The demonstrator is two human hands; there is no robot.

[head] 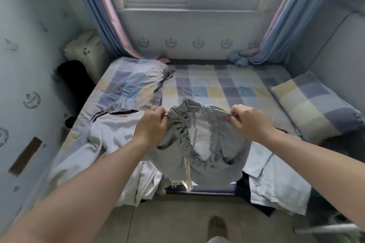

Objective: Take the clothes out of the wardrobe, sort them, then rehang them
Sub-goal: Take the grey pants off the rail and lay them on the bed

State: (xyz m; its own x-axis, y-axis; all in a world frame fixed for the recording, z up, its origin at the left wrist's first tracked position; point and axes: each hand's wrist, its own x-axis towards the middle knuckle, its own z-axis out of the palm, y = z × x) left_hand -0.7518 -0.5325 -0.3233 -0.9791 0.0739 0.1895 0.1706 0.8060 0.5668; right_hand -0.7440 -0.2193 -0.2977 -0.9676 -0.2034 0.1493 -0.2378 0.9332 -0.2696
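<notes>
Grey garment (199, 150): elastic-waist piece, prob. shorts or a skirt, can't tell which. Held up over the foot end of the bed (207, 85), lower part drooping onto the clothes lying there.
Waistband (185, 144): gathered and ruched, pulled open into a loop btw both hands. A pale drawstring (187, 175) hangs from the near side.
L hand (152, 124): fingers curled round the band at its left side, pinching the cloth.
R hand (250, 122): same on the right side, thumb and fingers clamped on the band.
Handling: light, soft, floppy, so it'll sag wherever it's unsupported. Elastic gives under pull, so expect some stretch before it goes taut. Not slippery, not fragile. Drawstring could snag on sth.
Where to hold: at the band's two sides, as now, since it's the thickest and firmest part. Gripped lower down, the thin cloth would prob. just bunch up.
Other clothes: pale sweatshirt (110, 130) w/ red tag lies just left of it. Light-blue shirt (276, 173) is at right, hanging over the bed edge, w/ a dark item (242, 183) partly under it.
Stage: sorting, I'd say. Clothes are out on the bed, nothing rehung yet, wardrobe not in view.
Rest: check pillow (312, 104) at right, folded check quilt (130, 85) far left.
</notes>
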